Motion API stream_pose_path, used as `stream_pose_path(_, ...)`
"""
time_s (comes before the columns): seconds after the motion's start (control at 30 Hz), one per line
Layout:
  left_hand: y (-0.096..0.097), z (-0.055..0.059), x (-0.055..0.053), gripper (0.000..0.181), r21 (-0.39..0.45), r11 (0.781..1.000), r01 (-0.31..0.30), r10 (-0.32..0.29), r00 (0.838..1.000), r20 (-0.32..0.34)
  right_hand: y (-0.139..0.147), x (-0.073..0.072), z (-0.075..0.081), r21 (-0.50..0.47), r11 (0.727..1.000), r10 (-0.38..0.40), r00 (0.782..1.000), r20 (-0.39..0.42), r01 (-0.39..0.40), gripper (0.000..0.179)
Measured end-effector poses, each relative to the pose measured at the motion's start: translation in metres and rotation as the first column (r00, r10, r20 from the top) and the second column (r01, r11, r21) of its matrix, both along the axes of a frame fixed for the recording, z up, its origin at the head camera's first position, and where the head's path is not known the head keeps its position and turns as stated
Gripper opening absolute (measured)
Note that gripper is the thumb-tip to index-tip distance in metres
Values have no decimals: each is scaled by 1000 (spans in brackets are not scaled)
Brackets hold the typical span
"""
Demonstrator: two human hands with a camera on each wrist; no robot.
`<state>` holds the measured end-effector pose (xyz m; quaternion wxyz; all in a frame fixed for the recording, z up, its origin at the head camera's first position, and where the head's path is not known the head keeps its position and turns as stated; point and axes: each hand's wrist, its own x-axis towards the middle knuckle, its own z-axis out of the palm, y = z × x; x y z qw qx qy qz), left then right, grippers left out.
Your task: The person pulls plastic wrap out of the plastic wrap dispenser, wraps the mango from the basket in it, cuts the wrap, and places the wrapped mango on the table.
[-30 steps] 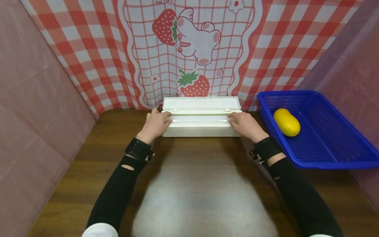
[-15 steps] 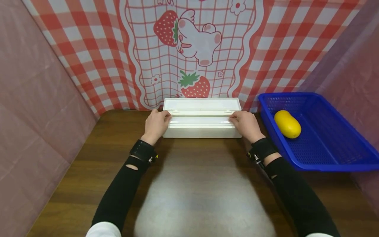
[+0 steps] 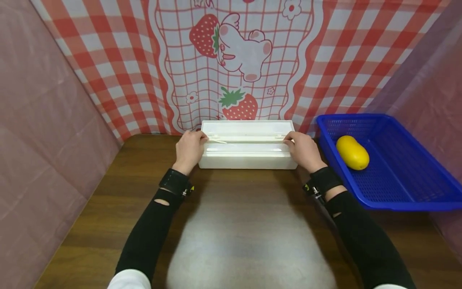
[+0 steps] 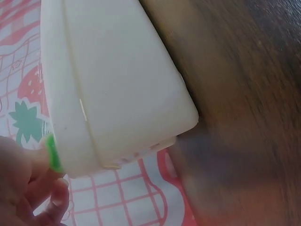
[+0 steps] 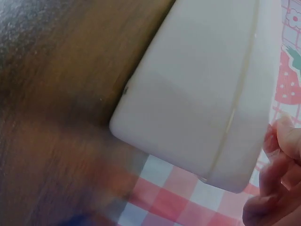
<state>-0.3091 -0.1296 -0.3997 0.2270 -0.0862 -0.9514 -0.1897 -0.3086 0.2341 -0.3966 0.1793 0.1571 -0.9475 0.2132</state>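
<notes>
A long white cling film dispenser stands at the table's back edge, its lid tipped back against the cloth. Shiny clear film stretches across the opening. At the left end my left hand pinches the film edge between thumb and fingers, with a thin crease running from the fingertips. My right hand pinches the same edge at the right end. In the left wrist view a bright green piece shows at the fingertips, beside the box. The right wrist view has the curled fingers behind the box's end.
To the right sits a blue plastic basket with a yellow mango-like fruit inside. A red-checked cloth hangs behind the brown wooden table. Pink fabric covers the sides.
Thumbs and fingers have closed into pinches at both ends of the box. Both hands have risen slightly, and a film crease now shows beside the left fingertips. The fruit stays in the basket.
</notes>
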Motion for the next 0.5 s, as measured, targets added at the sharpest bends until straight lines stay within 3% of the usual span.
stream_pose_path(0.17,-1,2,2,17,75,997,-8,10,999,-35,1,2,2,-59,998,1,1000,-30,-3,17)
stream_pose_path(0.3,-3,4,4,16,179,983,28,-21,999,-43,1,6,3,-129,991,15,999,-51,-21,17)
stream_pose_path(0.4,-4,4,6,14,275,959,66,-59,998,-32,3,9,5,-165,986,18,998,-68,-29,18)
stream_pose_path(0.5,-5,4,9,14,376,920,107,-102,994,-33,4,13,7,-182,983,21,994,-104,-40,19)
